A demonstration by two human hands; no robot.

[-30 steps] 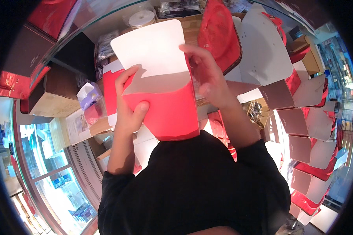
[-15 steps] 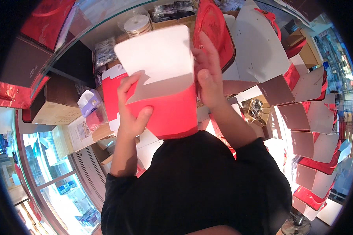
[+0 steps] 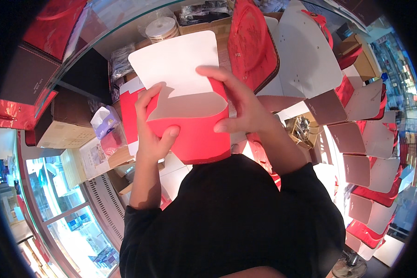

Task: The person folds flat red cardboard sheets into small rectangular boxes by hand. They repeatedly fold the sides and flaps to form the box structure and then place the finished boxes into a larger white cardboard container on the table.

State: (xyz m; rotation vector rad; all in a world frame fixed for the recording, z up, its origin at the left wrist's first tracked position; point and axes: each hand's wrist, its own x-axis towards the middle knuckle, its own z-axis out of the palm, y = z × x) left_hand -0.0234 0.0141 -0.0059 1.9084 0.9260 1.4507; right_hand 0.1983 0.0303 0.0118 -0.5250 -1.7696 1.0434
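A red cardboard box [image 3: 199, 139] with a white inside is held up in front of my body. Its wide flap [image 3: 176, 60] stands raised at the far side, and the mouth below it gapes. My left hand [image 3: 154, 125] grips the left side, thumb on the red front and fingers round the back edge. On the right side, my right hand [image 3: 238, 104] clasps the box, its thumb against the front and its index finger touching the edge of the flap. Part of a flat red and white carton [image 3: 129, 111] shows behind my left hand.
Brown and white panels with red parts [image 3: 356, 139] stand in a row at the right. A brown carton [image 3: 67, 118], a purple tissue pack [image 3: 105, 121] and a white spool [image 3: 162, 28] lie at the left and back. A small box of metal parts [image 3: 302, 129] sits right of my right forearm.
My right hand has moved left and closed onto the box's right side; before, its fingers were raised beside the flap. The box has shifted slightly left, its mouth wider.
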